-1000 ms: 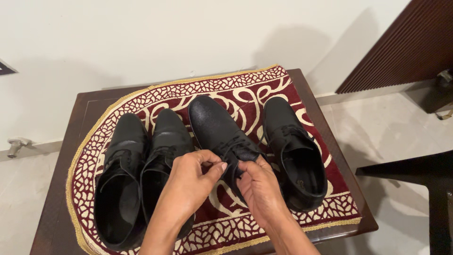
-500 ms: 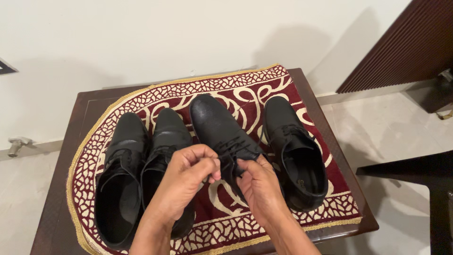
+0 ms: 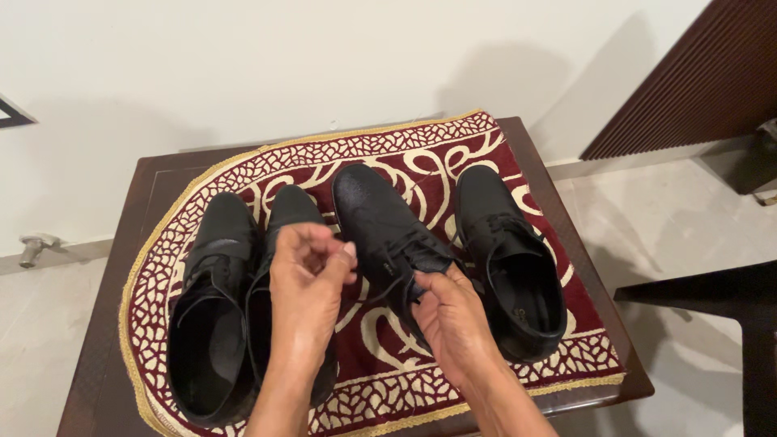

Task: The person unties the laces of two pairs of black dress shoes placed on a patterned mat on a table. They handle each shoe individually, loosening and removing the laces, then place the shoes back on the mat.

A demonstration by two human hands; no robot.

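The fingertips of the left hand [image 3: 307,271] are bunched together a little left of the frame's centre, pinching the end of a thin black shoelace [image 3: 380,285] and drawing it out to the left; the hand is raised, palm turned toward the camera, with its forearm running down to the lower edge of the frame. The right hand [image 3: 453,320] sits lower and just right of centre, its thumb and fingers closed on the lacing area of the textured black leather lace-up shoe [image 3: 388,235], apparently gripping the lace's other strand, though the dark leather makes this hard to tell. That shoe lies in the middle of the frame, toe pointing toward the upper left, with the lace stretched taut between the two hands. There are four black shoes in all: a matching shoe [image 3: 510,259] just to the right, and a smoother black pair on the left, one [image 3: 212,307] near the mat's left edge and one [image 3: 285,214] partly hidden behind the left hand. All rest on a single maroon and cream patterned mat with a gold fringe [image 3: 421,154], spread over one dark wooden table [image 3: 137,202] against a white wall.
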